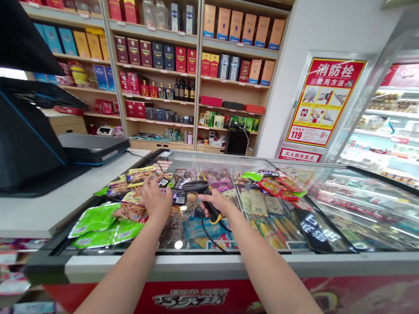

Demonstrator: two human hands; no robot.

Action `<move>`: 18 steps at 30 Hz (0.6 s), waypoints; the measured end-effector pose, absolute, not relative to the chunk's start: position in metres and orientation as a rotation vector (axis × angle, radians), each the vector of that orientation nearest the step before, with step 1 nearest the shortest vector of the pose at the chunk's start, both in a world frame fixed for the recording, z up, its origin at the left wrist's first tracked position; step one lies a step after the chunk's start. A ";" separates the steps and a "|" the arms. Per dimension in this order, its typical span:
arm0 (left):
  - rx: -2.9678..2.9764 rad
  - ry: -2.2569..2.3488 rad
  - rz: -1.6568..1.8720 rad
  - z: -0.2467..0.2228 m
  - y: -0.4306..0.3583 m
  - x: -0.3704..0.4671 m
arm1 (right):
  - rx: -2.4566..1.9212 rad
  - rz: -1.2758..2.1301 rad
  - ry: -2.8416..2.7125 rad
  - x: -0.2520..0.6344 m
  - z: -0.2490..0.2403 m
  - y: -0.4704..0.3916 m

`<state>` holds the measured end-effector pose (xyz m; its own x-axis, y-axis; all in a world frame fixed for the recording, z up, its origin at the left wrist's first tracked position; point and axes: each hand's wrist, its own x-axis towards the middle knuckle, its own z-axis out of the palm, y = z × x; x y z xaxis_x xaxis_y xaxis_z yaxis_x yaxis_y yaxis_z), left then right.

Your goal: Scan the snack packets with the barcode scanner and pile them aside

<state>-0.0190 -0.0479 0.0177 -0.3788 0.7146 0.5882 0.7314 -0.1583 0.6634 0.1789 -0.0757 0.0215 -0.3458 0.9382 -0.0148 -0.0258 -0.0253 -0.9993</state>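
Note:
My right hand [215, 202] is wrapped around the handle of a black barcode scanner [196, 185] with a yellow tip on its grip. The scanner's head points left, over a dark snack packet [179, 198] with a white barcode label. Beside that packet, my left hand [157, 199] has its fingers curled down on it and the neighbouring packets; the exact grip is partly hidden. Yellow and brown snack packets [129, 211] lie under and left of this hand. Bright green packets [98, 220] are nearer to me on the glass.
The packets lie on a glass-topped freezer [221, 258]. Farther right is another pile of red and green packets [281, 185]. The scanner's cable [207, 234] trails over the glass. A checkout machine [17, 132] stands on the left counter, with boxed-goods shelves [155, 31] behind.

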 end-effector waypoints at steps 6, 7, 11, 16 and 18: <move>-2.010 -1.933 -1.651 0.019 -0.036 0.038 | -1.018 1.348 -1.284 0.230 0.025 -0.085; -2.064 -1.930 -1.649 0.018 -0.034 0.052 | -1.024 1.328 -1.251 0.241 0.025 -0.089; -2.333 -1.927 -1.629 0.013 -0.028 0.121 | -1.072 1.243 -1.112 0.292 0.023 -0.109; -2.737 -2.050 -1.646 0.005 -0.026 0.221 | -1.100 1.080 -0.940 0.356 0.010 -0.135; -2.856 -2.067 -1.680 -0.001 -0.026 0.259 | -1.083 1.013 -0.859 0.376 0.004 -0.142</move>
